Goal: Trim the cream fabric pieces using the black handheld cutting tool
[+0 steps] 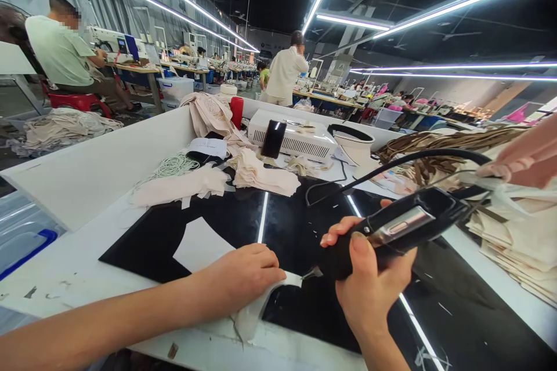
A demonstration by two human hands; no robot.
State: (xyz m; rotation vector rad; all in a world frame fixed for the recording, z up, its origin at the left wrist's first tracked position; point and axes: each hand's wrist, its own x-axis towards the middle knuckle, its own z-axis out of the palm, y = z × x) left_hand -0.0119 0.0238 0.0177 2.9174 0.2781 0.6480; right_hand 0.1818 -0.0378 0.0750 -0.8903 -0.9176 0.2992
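Observation:
My right hand (376, 278) is wrapped around a black corded handheld tool (400, 226) with a silver panel on its side. Its small metal tip (312, 273) points left and meets the end of a white fabric piece (204, 246), or comes very close to it. My left hand (243, 272) lies over this piece, fingers curled and pressed together on it beside the tip; the fingertips are partly hidden. One strip of the fabric hangs toward the table's front edge. Beneath both hands is a glossy black board (296, 226).
Stacked cream fabric pieces (265, 174) lie behind the board, near a phone (274, 139) leaning on a white vented box (296, 133). The tool's black cord (391, 161) arches to the right. More fabric stacks (517, 243) stand at right. Co-workers (65, 49) are farther back.

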